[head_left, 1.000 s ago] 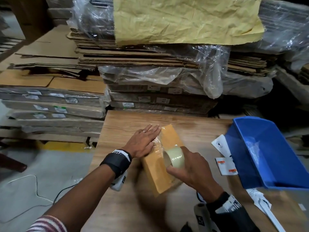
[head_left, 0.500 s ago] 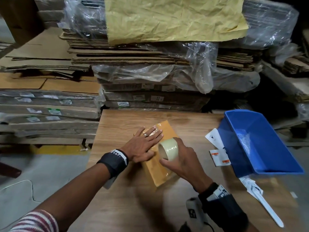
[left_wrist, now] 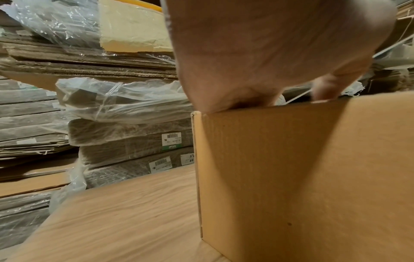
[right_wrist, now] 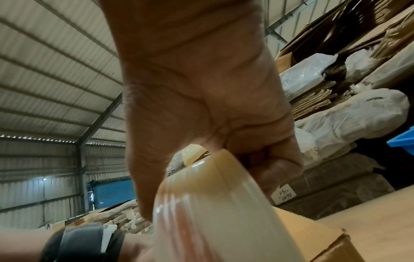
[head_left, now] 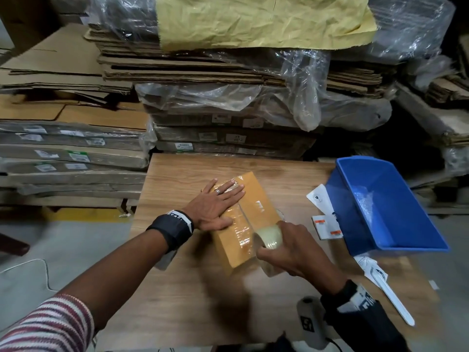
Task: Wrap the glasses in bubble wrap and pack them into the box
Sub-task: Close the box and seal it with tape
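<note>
The box point(head_left: 243, 219) lies closed on the wooden table point(head_left: 182, 295), its long axis running from the near side to the far side and leaning a little right. The left hand point(head_left: 215, 207) lies flat on its top, fingers straight and spread toward the far right, pinning the lid. The right hand point(head_left: 291, 247) curls around the tape roll point(head_left: 269, 236) at the box's near right edge, so the roll sits nearer the person than the pressing hand, and any run of tape follows the long axis. No glasses or bubble wrap are in view; presumably they are inside.

The head view shows glossy tape along the top seam. The left wrist view shows only the box's bare side wall. The right wrist view shows the fingers wrapped through the roll's core.
</note>
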`<state>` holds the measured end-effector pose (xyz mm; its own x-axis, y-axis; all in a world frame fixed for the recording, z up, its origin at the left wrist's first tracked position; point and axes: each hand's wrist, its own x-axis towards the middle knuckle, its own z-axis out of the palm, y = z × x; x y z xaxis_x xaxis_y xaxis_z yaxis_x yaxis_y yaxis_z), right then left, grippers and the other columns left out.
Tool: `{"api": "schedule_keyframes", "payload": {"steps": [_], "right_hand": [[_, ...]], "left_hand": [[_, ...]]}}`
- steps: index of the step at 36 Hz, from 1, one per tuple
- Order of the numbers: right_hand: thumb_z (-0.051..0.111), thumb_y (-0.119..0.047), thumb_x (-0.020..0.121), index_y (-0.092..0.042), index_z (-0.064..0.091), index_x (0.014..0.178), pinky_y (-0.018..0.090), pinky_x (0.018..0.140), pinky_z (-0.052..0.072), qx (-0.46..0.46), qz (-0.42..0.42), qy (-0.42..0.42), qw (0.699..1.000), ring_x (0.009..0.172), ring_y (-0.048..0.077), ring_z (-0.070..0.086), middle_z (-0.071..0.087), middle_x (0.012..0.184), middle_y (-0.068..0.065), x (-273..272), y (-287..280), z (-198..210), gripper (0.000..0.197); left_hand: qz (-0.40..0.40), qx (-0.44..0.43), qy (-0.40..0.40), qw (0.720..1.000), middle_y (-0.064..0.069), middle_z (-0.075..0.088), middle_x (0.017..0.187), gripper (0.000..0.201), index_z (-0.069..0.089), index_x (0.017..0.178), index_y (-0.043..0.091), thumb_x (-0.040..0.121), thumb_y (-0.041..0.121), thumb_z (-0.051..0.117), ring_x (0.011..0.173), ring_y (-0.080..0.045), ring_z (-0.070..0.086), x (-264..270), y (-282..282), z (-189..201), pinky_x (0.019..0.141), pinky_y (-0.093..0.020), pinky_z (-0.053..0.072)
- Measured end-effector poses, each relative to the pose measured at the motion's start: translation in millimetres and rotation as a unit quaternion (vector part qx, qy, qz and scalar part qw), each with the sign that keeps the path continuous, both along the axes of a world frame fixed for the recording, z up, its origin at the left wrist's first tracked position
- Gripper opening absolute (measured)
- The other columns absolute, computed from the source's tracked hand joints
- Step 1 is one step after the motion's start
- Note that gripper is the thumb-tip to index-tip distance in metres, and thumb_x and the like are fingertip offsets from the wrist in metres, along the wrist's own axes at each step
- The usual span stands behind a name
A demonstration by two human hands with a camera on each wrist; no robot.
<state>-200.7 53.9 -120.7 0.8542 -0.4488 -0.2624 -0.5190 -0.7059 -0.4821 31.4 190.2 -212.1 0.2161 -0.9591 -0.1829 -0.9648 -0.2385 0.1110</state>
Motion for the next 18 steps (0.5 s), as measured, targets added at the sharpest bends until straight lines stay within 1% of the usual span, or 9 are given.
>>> {"api": "schedule_keyframes", "payload": {"steps": [2,3,5,7,8,10,12,15,18], "right_hand": [[0.065,-0.068,0.067,-0.022,0.061,0.092,0.04,0.057,0.058,0.007,-0.005,0.01,1.0,0.067,0.025,0.067,0.069,0.081,0.0,-2,0,0,0.053],[0.063,-0.071,0.065,-0.023,0.06,0.097,0.04,0.061,0.059,0.013,-0.006,0.02,1.0,0.072,0.025,0.068,0.069,0.085,0.0,-3,0,0,0.058],[0.057,-0.074,0.057,-0.025,0.057,0.105,0.041,0.072,0.059,0.016,-0.003,0.03,0.999,0.084,0.024,0.067,0.068,0.093,-0.001,-4,0,-1,0.068],[0.055,-0.074,0.054,-0.025,0.058,0.104,0.04,0.077,0.058,0.023,-0.014,0.017,0.999,0.088,0.023,0.066,0.068,0.094,-0.001,-6,0,-3,0.07],[0.058,-0.072,0.056,-0.025,0.059,0.102,0.039,0.076,0.058,0.025,-0.023,0.008,0.999,0.087,0.023,0.066,0.068,0.092,-0.001,-6,0,-4,0.067],[0.063,-0.068,0.058,-0.024,0.059,0.096,0.039,0.072,0.058,0.02,-0.032,0.008,0.999,0.084,0.024,0.066,0.068,0.087,-0.001,-6,0,-4,0.058],[0.064,-0.07,0.057,-0.024,0.06,0.092,0.037,0.069,0.057,0.019,-0.035,0.004,0.999,0.085,0.024,0.066,0.068,0.088,-0.001,-6,-1,-5,0.058],[0.068,-0.073,0.056,-0.026,0.062,0.094,0.035,0.075,0.054,0.018,-0.027,0.001,0.999,0.089,0.02,0.063,0.067,0.09,-0.005,-8,1,-6,0.061],[0.07,-0.073,0.058,-0.024,0.063,0.089,0.031,0.068,0.049,0.03,-0.026,0.001,0.999,0.082,0.018,0.06,0.064,0.083,-0.008,-12,3,-4,0.058]], "left_hand": [[0.004,-0.001,0.001,1.0,0.004,-0.011,0.171,0.1,-0.006,0.165,0.023,0.085,0.077,0.024,0.157,-0.017,-0.016,-2,0,2,0.124,-0.059,-0.011],[0.01,0.003,0.001,1.0,0.003,-0.013,0.171,0.108,-0.007,0.164,0.022,0.084,0.085,0.026,0.157,-0.018,-0.018,-6,-1,3,0.123,-0.059,-0.013],[0.017,0.026,0.003,1.0,-0.001,-0.02,0.169,0.131,-0.012,0.163,0.018,0.072,0.101,0.031,0.155,-0.023,-0.023,-17,-2,8,0.122,-0.06,-0.017],[0.012,0.049,0.012,0.999,-0.006,-0.028,0.167,0.148,-0.018,0.161,0.015,0.058,0.107,0.035,0.154,-0.026,-0.027,-33,-3,11,0.121,-0.06,-0.019],[0.005,0.052,0.015,0.999,-0.007,-0.03,0.166,0.153,-0.022,0.16,0.015,0.054,0.108,0.038,0.153,-0.027,-0.028,-42,-4,11,0.121,-0.06,-0.02],[-0.009,0.042,0.008,0.999,-0.008,-0.031,0.166,0.158,-0.025,0.159,0.014,0.051,0.106,0.046,0.154,-0.026,-0.028,-57,-5,7,0.122,-0.059,-0.019],[-0.009,0.032,-0.015,0.999,-0.009,-0.028,0.167,0.158,-0.022,0.159,0.012,0.052,0.102,0.052,0.155,-0.026,-0.024,-65,-6,2,0.123,-0.058,-0.015],[0.005,0.026,-0.022,0.999,-0.008,-0.022,0.169,0.157,-0.018,0.161,0.012,0.052,0.099,0.056,0.157,-0.024,-0.018,-67,-4,2,0.124,-0.056,-0.011],[0.017,0.002,-0.002,1.0,-0.007,-0.014,0.171,0.158,-0.013,0.162,0.013,0.05,0.097,0.06,0.158,-0.022,-0.013,-67,-4,3,0.125,-0.054,-0.01]]}}
